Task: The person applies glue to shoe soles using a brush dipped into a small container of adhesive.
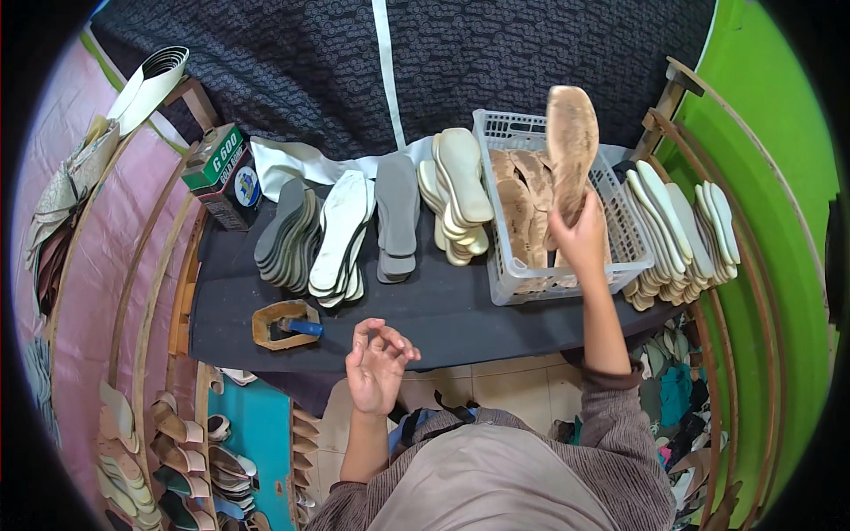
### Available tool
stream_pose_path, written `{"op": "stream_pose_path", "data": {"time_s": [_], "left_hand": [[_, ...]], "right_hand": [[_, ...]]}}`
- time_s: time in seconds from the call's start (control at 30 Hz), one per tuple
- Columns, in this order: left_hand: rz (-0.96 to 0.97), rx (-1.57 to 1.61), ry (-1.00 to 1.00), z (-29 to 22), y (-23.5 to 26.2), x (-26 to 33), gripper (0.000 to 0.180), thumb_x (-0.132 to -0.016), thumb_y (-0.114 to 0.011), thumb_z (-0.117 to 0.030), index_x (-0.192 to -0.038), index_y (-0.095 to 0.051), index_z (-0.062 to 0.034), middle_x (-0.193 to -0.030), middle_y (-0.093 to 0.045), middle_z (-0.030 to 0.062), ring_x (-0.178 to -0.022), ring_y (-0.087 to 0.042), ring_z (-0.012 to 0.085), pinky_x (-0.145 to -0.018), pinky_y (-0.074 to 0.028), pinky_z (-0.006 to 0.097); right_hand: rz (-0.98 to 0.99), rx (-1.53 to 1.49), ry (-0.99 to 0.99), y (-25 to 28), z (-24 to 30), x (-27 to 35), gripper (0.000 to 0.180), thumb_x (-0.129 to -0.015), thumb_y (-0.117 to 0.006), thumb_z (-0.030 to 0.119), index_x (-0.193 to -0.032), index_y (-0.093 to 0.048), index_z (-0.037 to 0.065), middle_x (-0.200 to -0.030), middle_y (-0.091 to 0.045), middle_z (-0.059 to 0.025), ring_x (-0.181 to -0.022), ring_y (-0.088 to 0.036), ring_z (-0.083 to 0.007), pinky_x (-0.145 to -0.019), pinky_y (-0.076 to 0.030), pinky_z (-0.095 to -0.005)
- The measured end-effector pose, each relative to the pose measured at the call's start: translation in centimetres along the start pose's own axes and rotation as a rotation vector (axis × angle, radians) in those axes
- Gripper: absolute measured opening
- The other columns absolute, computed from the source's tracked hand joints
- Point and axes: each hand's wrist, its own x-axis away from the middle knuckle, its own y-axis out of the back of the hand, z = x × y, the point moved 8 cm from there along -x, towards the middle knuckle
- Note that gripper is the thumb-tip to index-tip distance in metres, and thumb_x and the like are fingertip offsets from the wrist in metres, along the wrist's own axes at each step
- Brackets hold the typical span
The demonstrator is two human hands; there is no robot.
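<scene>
Fingers of the right grip were wrapped around the low end of a brown, spotty sole, and I saw it from far away. That sole was up over a see-through basket, with more brown soles lying inside. The left grip was loose and spread, its fingertips a bit bent, near the front edge of the dark tabletop. I saw a tan tub with a blue handle in it nearby.
</scene>
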Motion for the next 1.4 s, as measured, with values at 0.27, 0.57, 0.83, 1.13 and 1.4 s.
{"op": "stream_pose_path", "data": {"time_s": [0.27, 0.57, 0.83, 1.13, 1.4], "left_hand": [[-0.060, 0.030, -0.035, 1.8, -1.5, 1.0, 0.029, -0.093, -0.036, -0.033, -0.104, -0.045, -0.0081, -0.078, -0.051, 0.0090, -0.075, -0.051, 0.0219, -0.073, -0.044, 0.038], [-0.138, 0.002, 0.008, 4.9, -1.2, 2.4, 0.029, -0.092, -0.037, -0.033, -0.102, -0.046, -0.0079, -0.076, -0.052, 0.0085, -0.074, -0.051, 0.0211, -0.073, -0.043, 0.037], [-0.125, -0.033, 0.036, 6.5, -2.0, 1.9, 0.030, -0.092, -0.036, -0.034, -0.102, -0.046, -0.0073, -0.077, -0.050, 0.0081, -0.072, -0.049, 0.0217, -0.072, -0.043, 0.038], [-0.158, -0.065, 0.067, 6.4, -1.2, 2.7, 0.034, -0.091, -0.036, -0.036, -0.102, -0.046, -0.0059, -0.077, -0.051, 0.0096, -0.075, -0.050, 0.0211, -0.074, -0.042, 0.035], [-0.221, -0.096, -0.033, 2.6, 0.0, 4.2, 0.035, -0.092, -0.035, -0.037, -0.102, -0.046, -0.0059, -0.078, -0.051, 0.0103, -0.075, -0.051, 0.0217, -0.075, -0.043, 0.035]], "right_hand": [[0.635, 0.678, -0.202, -3.7, -14.6, -0.7, 0.057, -0.073, -0.060, 0.046, -0.080, -0.061, -0.010, -0.079, -0.063, -0.0282, -0.076, -0.062, -0.0407, -0.071, -0.051, -0.0404], [1.049, 0.878, -0.362, -5.4, -14.4, 1.7, 0.061, -0.075, -0.055, 0.053, -0.097, -0.066, -0.002, -0.106, -0.063, -0.0198, -0.098, -0.062, -0.0333, -0.082, -0.049, -0.0408], [1.185, 0.940, -0.288, -6.8, -17.2, 2.6, 0.059, -0.081, -0.043, 0.061, -0.096, -0.071, 0.011, -0.106, -0.063, -0.0211, -0.102, -0.059, -0.0326, -0.089, -0.045, -0.0386], [1.096, 1.045, -0.358, -5.8, -14.7, 2.6, 0.070, -0.083, -0.035, 0.066, -0.100, -0.069, 0.007, -0.114, -0.060, -0.0192, -0.109, -0.056, -0.0305, -0.091, -0.043, -0.0372], [0.549, 0.808, -0.346, -1.2, -10.4, -0.3, 0.062, -0.086, -0.043, 0.058, -0.084, -0.068, 0.001, -0.083, -0.066, -0.0193, -0.080, -0.065, -0.0337, -0.067, -0.048, -0.0398]]}}
